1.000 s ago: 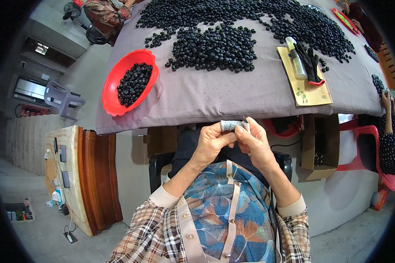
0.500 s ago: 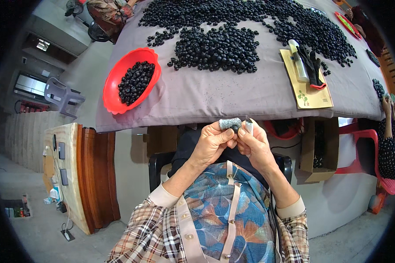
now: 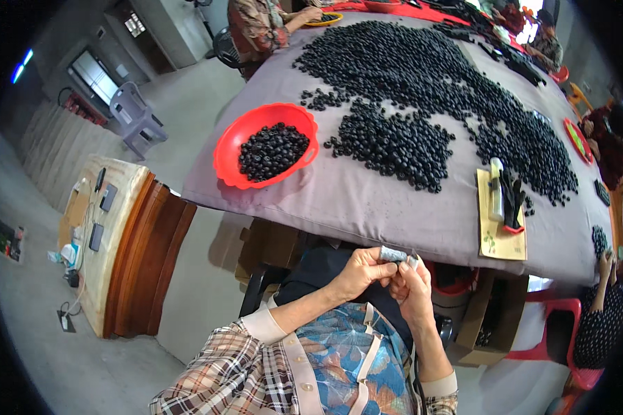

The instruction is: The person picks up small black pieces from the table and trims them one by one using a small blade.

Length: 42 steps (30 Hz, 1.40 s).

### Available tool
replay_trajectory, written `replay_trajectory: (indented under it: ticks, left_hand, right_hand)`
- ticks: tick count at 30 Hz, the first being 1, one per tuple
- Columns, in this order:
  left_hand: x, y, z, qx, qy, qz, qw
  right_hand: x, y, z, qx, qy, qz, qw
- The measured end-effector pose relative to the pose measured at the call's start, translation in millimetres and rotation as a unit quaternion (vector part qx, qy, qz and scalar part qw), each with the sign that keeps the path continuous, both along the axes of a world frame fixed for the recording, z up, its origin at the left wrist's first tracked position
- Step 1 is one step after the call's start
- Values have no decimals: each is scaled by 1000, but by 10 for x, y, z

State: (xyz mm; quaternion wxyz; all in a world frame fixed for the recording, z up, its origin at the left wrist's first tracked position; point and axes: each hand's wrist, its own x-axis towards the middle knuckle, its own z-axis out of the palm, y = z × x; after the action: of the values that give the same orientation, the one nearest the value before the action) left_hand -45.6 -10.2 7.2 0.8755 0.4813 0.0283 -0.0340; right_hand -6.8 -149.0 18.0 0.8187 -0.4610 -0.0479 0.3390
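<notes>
My left hand (image 3: 361, 274) is closed in a pinch in front of my lap, just off the table's near edge, its index finger wrapped in a grey cover (image 3: 393, 254). Between its fingertips sits a small round black bead, now mostly hidden. Right against it, my right hand (image 3: 414, 285) grips a small pale-handled knife (image 3: 412, 262); its blade is hard to make out now. Beyond them, black beads (image 3: 394, 145) lie in a broad heap on the grey tablecloth (image 3: 311, 207). More beads fill the middle of a red scalloped bowl (image 3: 228, 155) at the left.
A yellow envelope (image 3: 502, 243) carries a clear tube (image 3: 495, 190) and a black glove (image 3: 512, 199). Cardboard boxes (image 3: 488, 339) stand under the table. Other people sit around it, one at the far left (image 3: 256, 31), one at the right (image 3: 606, 308). A wooden counter (image 3: 145, 259) stands left.
My view has swung up and tilted, showing more of the table's far side and the people there. My hands stay together in the same pinch; the bead between them is less visible.
</notes>
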Motion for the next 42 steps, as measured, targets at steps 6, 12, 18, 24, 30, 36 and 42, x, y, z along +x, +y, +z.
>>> replay_trajectory:
  ticks: [6, 12, 18, 24, 30, 36, 42]
  left_hand:
    - [-25, 74, 67, 5, -23, 13, 1000]
    - [24, 690, 629, 204, -53, 232, 950]
    - [292, 1828, 929, 367, -57, 408, 834]
    - [368, 1353, 686, 498, -106, 358, 783]
    - [1036, 1402, -22, 703, -74, 308, 637]
    - [1388, 1591, -129, 769, 16, 312, 558]
    - [1256, 1623, -156, 736, -9, 276, 618]
  right_hand:
    - [-20, 61, 20, 4, 6, 8, 1000]
    - [-96, 107, 51, -34, -50, 48, 997]
    - [-21, 90, -58, -60, -35, 48, 996]
    - [-17, 84, -86, -80, -32, 75, 993]
    - [-11, 88, -148, -89, -25, 50, 994]
    - [-4, 95, -124, -114, -30, 63, 991]
    - [-6, 55, -114, -125, -50, 60, 989]
